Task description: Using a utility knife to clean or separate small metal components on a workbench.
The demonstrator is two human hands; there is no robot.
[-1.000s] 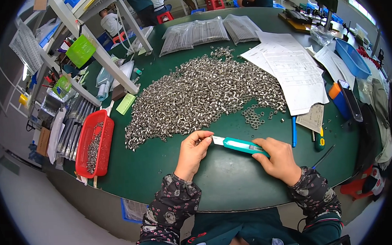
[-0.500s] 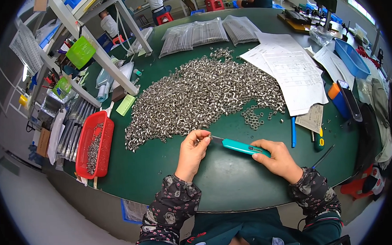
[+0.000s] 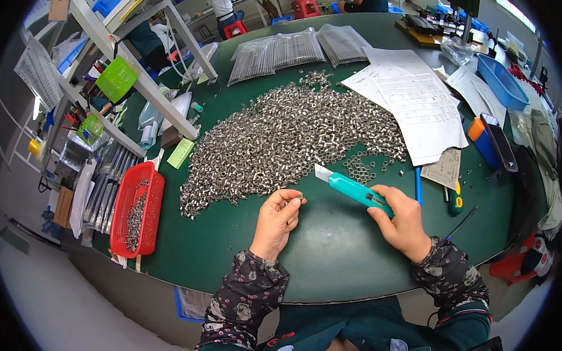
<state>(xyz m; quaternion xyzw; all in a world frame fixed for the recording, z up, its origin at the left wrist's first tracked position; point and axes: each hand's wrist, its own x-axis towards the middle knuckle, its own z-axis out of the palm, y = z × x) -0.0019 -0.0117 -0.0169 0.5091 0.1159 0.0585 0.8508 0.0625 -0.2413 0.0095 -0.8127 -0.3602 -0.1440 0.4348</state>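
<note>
Between thumb and forefinger, my left hand (image 3: 275, 219) pinches a small metal ring (image 3: 300, 198) at the near side of the pile. My right hand (image 3: 401, 222) is closed round the teal handle of a utility knife (image 3: 359, 193). Its blade is out and points up and to the left, apart from the ring. A wide heap of small shiny metal rings (image 3: 273, 138) spreads over the green table beyond both hands. Several rings lie loosely in a small group (image 3: 359, 167) at the heap's right edge.
A red basket (image 3: 155, 212) with metal rings stands at the left. Papers (image 3: 426, 116), a blue pen (image 3: 418, 185) and a yellow-green handled tool (image 3: 456, 200) lie at the right. Bagged metal rods (image 3: 297, 49) lie at the back. A shelf post (image 3: 158, 93) rises at the left.
My right hand has drawn the knife away from the ring and tilted its blade upward. My left hand still pinches the ring in nearly the same place.
</note>
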